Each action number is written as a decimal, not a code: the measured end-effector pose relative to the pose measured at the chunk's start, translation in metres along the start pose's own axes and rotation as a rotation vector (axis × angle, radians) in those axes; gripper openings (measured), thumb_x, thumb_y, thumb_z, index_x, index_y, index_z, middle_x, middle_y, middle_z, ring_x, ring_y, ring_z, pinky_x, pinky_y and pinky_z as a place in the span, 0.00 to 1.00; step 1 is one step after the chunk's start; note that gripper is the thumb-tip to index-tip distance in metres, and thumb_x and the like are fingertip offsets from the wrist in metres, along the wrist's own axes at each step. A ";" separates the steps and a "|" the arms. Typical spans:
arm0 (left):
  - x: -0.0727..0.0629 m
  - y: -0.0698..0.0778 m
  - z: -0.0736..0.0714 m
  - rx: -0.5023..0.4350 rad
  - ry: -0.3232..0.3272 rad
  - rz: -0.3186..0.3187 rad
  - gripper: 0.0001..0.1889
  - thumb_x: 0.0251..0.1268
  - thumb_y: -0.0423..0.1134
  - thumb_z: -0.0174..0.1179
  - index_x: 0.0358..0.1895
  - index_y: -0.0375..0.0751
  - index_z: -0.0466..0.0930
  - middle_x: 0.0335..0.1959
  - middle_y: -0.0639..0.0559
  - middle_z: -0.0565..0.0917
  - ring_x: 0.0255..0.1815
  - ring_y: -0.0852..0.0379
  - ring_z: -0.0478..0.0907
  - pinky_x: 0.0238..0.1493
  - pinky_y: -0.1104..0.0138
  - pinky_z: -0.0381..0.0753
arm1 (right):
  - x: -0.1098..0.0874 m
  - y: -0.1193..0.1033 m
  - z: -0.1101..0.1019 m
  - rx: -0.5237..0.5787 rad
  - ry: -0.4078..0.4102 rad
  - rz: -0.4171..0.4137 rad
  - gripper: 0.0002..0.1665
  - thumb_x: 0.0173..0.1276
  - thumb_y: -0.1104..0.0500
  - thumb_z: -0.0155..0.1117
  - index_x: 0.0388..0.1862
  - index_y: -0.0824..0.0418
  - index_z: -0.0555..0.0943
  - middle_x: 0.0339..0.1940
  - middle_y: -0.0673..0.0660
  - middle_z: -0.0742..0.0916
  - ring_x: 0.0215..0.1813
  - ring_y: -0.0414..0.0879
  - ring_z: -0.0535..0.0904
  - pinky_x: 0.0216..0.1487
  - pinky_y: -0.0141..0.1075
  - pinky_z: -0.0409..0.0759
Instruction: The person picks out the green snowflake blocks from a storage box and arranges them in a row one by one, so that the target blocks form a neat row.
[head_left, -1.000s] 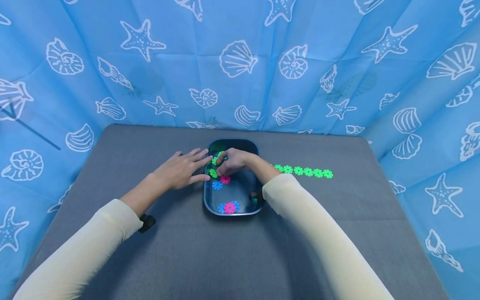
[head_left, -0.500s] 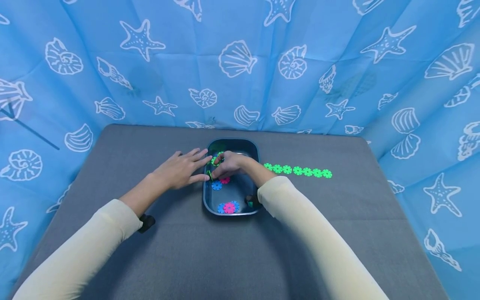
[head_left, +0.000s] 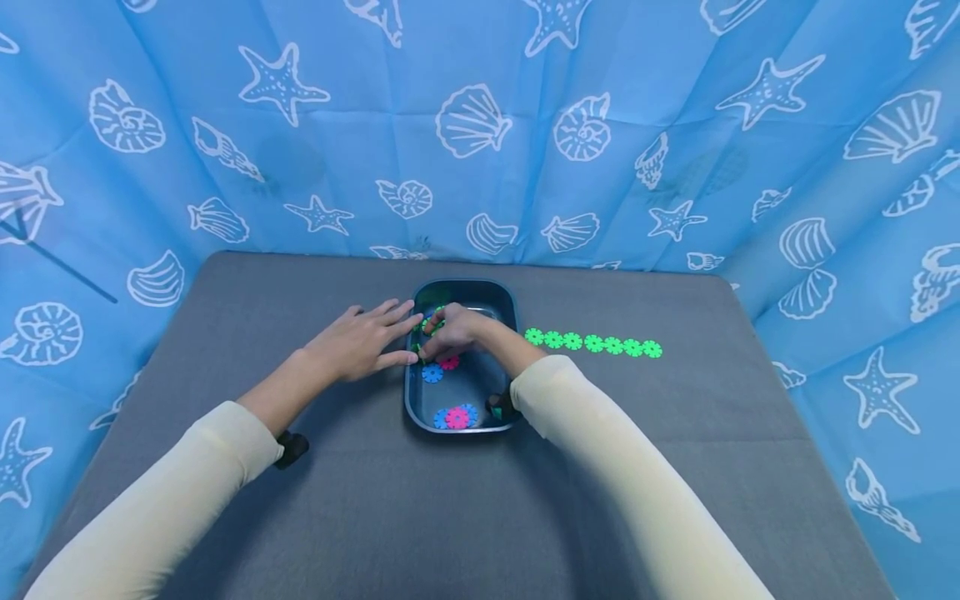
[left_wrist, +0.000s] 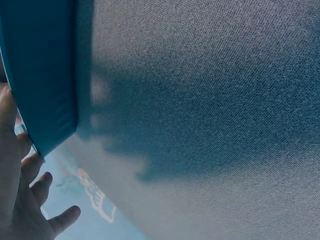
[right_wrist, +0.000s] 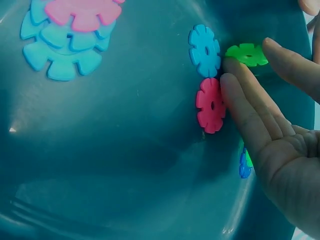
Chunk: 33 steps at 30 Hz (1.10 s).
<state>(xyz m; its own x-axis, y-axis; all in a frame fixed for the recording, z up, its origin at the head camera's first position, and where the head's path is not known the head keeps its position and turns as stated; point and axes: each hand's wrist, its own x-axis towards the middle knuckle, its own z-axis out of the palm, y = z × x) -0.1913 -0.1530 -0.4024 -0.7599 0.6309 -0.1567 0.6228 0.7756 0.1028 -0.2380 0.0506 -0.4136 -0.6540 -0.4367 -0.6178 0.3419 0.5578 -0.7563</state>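
Note:
My right hand reaches into a dark blue-green rectangular tray. Its thumb and fingertips pinch a green notched plastic disc, seen nearly edge-on by the tray's left wall. Close to those fingers lie a blue disc and a pink disc. More green and blue discs are partly hidden behind the hand at the tray's far left. My left hand is spread with straight fingers, its fingertips at the tray's left rim, as the left wrist view also shows.
Right of the tray, several green discs lie in a row on the grey cloth-covered table. A pink disc overlaps blue ones at the tray's near end. Behind the table hangs a blue seashell-print curtain.
My right hand has shifted slightly left, and the green disc at its fingertips has gone from facing up to nearly edge-on. The left hand has stayed at the rim.

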 end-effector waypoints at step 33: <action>0.002 0.007 -0.003 0.017 -0.017 -0.032 0.39 0.73 0.64 0.50 0.78 0.46 0.58 0.79 0.42 0.55 0.78 0.38 0.52 0.67 0.33 0.58 | -0.065 -0.017 -0.038 -0.118 0.092 -0.170 0.21 0.67 0.72 0.64 0.58 0.73 0.77 0.43 0.65 0.87 0.46 0.57 0.86 0.48 0.45 0.85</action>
<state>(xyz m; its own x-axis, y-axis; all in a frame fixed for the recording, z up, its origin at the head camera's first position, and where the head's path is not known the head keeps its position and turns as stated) -0.1895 -0.1463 -0.3995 -0.7764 0.6052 -0.1760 0.6014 0.7949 0.0805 -0.2271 0.0965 -0.3527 -0.7558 -0.4686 -0.4573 0.1437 0.5627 -0.8141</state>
